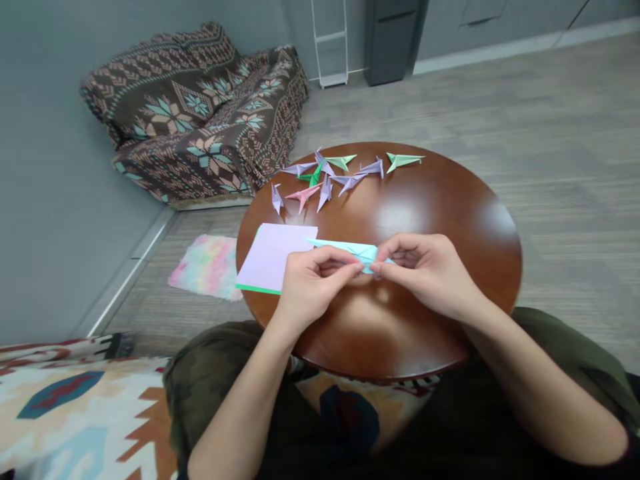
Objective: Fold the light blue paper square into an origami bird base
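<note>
A light blue folded paper piece [350,251] is held just above the round wooden table [450,220]. My left hand [313,283] pinches its near edge from the left, fingers closed. My right hand [430,270] pinches it from the right, thumb and fingertips pressed on the fold. To the left of my hands lies a stack of square paper sheets [273,257], lilac on top with a green edge showing below. Several finished folded paper cranes [330,177] in lilac, pink and green lie in a row at the table's far edge.
A sofa under a patterned brown blanket [200,113] stands at the back left. A small pastel rug [207,267] lies on the floor left of the table. A patterned cushion or rug [75,407] is at the lower left. A white rack [330,47] and dark cabinet [390,40] stand at the back.
</note>
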`<action>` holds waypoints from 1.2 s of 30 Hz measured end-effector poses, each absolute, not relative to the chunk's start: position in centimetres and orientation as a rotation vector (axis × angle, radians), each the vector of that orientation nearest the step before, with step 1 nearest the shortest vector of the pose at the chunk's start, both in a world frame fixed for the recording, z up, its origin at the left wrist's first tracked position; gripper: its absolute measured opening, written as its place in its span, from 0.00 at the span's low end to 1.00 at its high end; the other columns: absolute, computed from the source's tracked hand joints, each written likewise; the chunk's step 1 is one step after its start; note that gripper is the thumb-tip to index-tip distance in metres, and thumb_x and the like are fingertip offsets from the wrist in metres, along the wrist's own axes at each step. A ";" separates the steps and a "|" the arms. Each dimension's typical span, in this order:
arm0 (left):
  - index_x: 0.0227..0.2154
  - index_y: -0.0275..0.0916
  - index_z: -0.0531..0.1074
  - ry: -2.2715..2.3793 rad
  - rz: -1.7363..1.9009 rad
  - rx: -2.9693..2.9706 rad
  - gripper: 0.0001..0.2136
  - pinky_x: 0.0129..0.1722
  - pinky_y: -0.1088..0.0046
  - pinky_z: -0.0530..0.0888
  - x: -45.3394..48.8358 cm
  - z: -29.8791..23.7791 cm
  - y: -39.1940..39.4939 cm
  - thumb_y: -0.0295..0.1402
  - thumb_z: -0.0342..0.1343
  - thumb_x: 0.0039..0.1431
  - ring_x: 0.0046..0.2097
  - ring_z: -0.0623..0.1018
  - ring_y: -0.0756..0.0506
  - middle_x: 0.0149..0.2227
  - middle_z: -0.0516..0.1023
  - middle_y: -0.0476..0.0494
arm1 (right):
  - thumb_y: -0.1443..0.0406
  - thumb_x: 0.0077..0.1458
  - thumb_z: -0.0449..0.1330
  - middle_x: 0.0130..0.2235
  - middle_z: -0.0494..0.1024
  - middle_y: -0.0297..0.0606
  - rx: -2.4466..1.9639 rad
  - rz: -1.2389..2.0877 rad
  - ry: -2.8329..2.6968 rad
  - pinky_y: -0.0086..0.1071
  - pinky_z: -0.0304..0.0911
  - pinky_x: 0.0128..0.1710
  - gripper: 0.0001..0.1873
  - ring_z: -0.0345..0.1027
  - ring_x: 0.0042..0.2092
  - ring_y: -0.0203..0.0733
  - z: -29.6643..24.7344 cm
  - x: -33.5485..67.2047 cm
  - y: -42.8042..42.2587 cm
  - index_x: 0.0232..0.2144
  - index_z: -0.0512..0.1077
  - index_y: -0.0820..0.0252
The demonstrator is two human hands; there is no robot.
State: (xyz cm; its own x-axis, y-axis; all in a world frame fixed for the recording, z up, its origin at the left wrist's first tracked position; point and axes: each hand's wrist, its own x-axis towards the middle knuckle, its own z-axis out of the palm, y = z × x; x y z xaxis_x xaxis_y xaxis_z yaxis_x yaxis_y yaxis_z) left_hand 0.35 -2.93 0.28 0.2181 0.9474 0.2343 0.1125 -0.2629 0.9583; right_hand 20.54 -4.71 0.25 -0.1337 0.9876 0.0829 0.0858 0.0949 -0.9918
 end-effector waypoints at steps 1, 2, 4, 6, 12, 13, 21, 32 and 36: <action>0.28 0.37 0.82 1.023 1.154 1.587 0.05 0.36 0.71 0.86 0.3 0.3 -2.9 0.31 0.73 0.53 0.32 0.87 0.44 0.30 0.87 0.43 | 0.57 0.49 0.77 0.26 0.81 0.37 -1.146 1.199 -1.409 0.31 0.60 0.25 0.15 0.70 0.27 0.39 0.3 20.5 -4.7 0.28 0.79 0.60; 0.28 0.37 0.82 1.019 1.148 1.584 0.05 0.36 0.71 0.86 0.3 0.3 -2.9 0.31 0.73 0.53 0.31 0.87 0.44 0.30 0.87 0.43 | 0.57 0.48 0.77 0.26 0.81 0.37 -1.146 1.204 -1.404 0.31 0.60 0.25 0.15 0.70 0.27 0.39 0.3 20.5 -4.8 0.28 0.79 0.60; 0.28 0.38 0.82 1.010 1.142 1.577 0.05 0.35 0.72 0.85 0.3 0.3 -3.0 0.31 0.72 0.53 0.30 0.86 0.45 0.30 0.87 0.43 | 0.58 0.49 0.77 0.25 0.81 0.37 -1.135 1.215 -1.395 0.31 0.60 0.25 0.14 0.70 0.26 0.39 0.4 20.5 -4.8 0.27 0.79 0.60; 0.28 0.38 0.81 1.008 1.142 1.562 0.06 0.34 0.72 0.85 0.3 0.2 -3.2 0.32 0.72 0.54 0.30 0.86 0.45 0.29 0.87 0.44 | 0.58 0.49 0.77 0.25 0.81 0.37 -1.126 1.222 -1.389 0.31 0.60 0.25 0.14 0.70 0.26 0.38 0.4 20.5 -4.8 0.27 0.79 0.60; 0.28 0.38 0.76 0.996 1.137 1.495 0.10 0.32 0.71 0.84 0.7 0.3 -3.4 0.35 0.72 0.55 0.29 0.85 0.45 0.27 0.85 0.45 | 0.62 0.48 0.77 0.25 0.82 0.36 -1.060 1.268 -1.337 0.30 0.64 0.26 0.13 0.73 0.26 0.39 0.3 20.1 -4.9 0.27 0.78 0.60; 0.28 0.38 0.75 0.993 1.138 1.488 0.11 0.31 0.73 0.83 0.7 0.3 -3.3 0.35 0.72 0.55 0.29 0.85 0.45 0.26 0.84 0.46 | 0.63 0.48 0.77 0.25 0.82 0.35 -1.038 1.278 -1.321 0.29 0.65 0.27 0.12 0.74 0.27 0.38 0.3 20.1 -4.9 0.28 0.77 0.59; 0.46 0.43 0.73 0.901 1.119 1.581 0.13 0.34 0.74 0.80 0.5 -0.2 -3.1 0.33 0.67 0.61 0.33 0.83 0.48 0.35 0.82 0.48 | 0.65 0.46 0.76 0.28 0.83 0.35 -1.016 1.379 -1.213 0.31 0.74 0.31 0.11 0.78 0.27 0.38 0.2 19.8 -4.5 0.29 0.78 0.59; 0.41 0.40 0.75 0.967 1.143 1.641 0.06 0.34 0.76 0.75 0.3 0.0 -2.8 0.30 0.63 0.62 0.34 0.78 0.49 0.34 0.78 0.47 | 0.66 0.53 0.70 0.30 0.82 0.35 -1.004 1.252 -1.337 0.31 0.72 0.33 0.04 0.76 0.31 0.39 -0.1 20.1 -4.4 0.31 0.78 0.58; 0.42 0.41 0.73 0.933 1.209 1.640 0.06 0.35 0.77 0.74 0.6 -0.3 -2.8 0.29 0.62 0.63 0.35 0.77 0.50 0.37 0.77 0.48 | 0.69 0.54 0.68 0.30 0.81 0.34 -1.030 1.147 -1.383 0.30 0.69 0.31 0.02 0.74 0.31 0.38 -0.3 19.8 -4.6 0.31 0.78 0.58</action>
